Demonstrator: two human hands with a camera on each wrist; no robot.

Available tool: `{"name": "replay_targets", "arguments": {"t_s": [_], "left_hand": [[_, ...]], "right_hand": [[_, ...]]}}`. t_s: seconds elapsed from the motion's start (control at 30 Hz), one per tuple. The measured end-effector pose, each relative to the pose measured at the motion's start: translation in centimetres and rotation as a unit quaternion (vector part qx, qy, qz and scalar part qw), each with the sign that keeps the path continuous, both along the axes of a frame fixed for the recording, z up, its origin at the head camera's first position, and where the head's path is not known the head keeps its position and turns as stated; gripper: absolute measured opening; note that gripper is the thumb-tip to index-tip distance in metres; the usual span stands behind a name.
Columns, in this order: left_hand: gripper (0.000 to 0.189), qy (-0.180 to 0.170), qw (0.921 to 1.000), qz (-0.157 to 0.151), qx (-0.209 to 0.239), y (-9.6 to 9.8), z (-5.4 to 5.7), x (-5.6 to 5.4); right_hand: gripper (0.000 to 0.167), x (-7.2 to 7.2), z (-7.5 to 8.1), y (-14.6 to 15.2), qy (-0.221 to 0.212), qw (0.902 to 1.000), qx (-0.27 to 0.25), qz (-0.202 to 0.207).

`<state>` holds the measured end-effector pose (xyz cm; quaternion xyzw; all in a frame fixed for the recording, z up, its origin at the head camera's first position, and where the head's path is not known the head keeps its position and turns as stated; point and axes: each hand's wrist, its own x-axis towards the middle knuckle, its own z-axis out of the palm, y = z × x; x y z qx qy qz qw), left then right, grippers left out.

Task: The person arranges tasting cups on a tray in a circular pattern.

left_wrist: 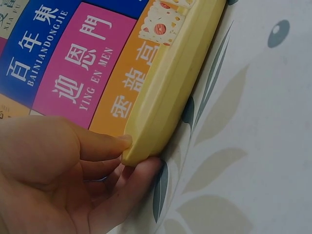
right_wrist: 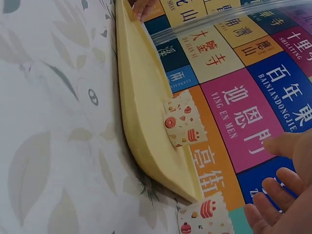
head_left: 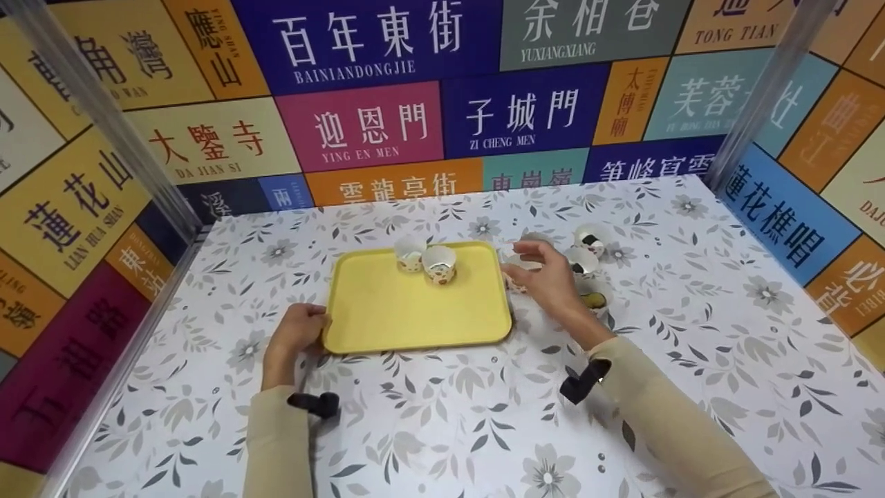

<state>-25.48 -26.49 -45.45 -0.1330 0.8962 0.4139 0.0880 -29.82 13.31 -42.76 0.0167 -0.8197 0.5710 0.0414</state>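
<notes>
Head view shows the left hand [head_left: 297, 328] at the centre-left of the frame, its beige sleeve [head_left: 278, 436] rising from the bottom edge. The thumb and fingers pinch the left rim of a shallow yellow rectangular tray with rounded corners [head_left: 408, 315], which lies mid-frame on a desk with a white floral covering [head_left: 442, 394]. In the left wrist view the thumb sits on top of the rim and the fingers tuck below it.

The right hand [head_left: 552, 282] reaches in from the lower right, just beyond the tray's right edge, thumb and fingers spread apart. Between them shows a white paper cup with a red print [right_wrist: 207, 214]; whether they touch it I cannot tell.

On the tray, toward its far edge, stand 2 small white printed paper cups [head_left: 440, 268] side by side.

Right of the right hand are 3 white cups with dark or olive-green contents [head_left: 583, 260]; the nearest is partly covered by the wrist, and the contents are too small to identify. Another pale shape behind the fingers is hard to make out. The right wrist view cuts off the lower cup and most of the left hand.
</notes>
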Motion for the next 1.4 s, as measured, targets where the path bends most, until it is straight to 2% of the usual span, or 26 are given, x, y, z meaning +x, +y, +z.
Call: {"name": "replay_targets", "arguments": {"t_s": [0.13,0.43,0.6,0.73,1.0,1.13,1.4], "left_hand": [[0.043,-0.004,1.0,-0.002,0.006,0.0,-0.1,0.0],[0.042,-0.011,0.9989,-0.005,0.044,-0.1,-0.1,-0.2],[0.041,-0.007,0.9993,0.001,0.036,-0.2,0.0,-0.3],[0.041,-0.012,0.9994,0.005,0.032,0.0,-0.1,-0.3],[0.042,-0.016,0.9994,0.007,0.028,0.2,0.0,-0.3],[0.042,-0.011,0.9997,0.008,0.022,0.1,0.1,-0.3],[0.041,0.007,0.9997,-0.018,-0.013,0.0,-0.2,-0.3]], "right_hand": [[0.046,0.6,-0.3,1.4,0.014,0.9999,0.0,-0.002],[0.047,2.1,0.1,4.0,0.044,0.9978,0.05,0.0],[0.05,2.7,0.4,5.2,0.053,0.9967,0.061,-0.006],[0.05,3.0,0.0,6.1,0.073,0.9944,0.073,-0.022],[0.058,3.3,-0.7,8.2,0.051,0.9968,0.051,-0.035],[0.066,3.5,-1.0,9.3,0.049,0.9959,0.064,-0.042],[0.095,3.9,-2.2,10.9,-0.037,0.9934,0.108,-0.014]]}}
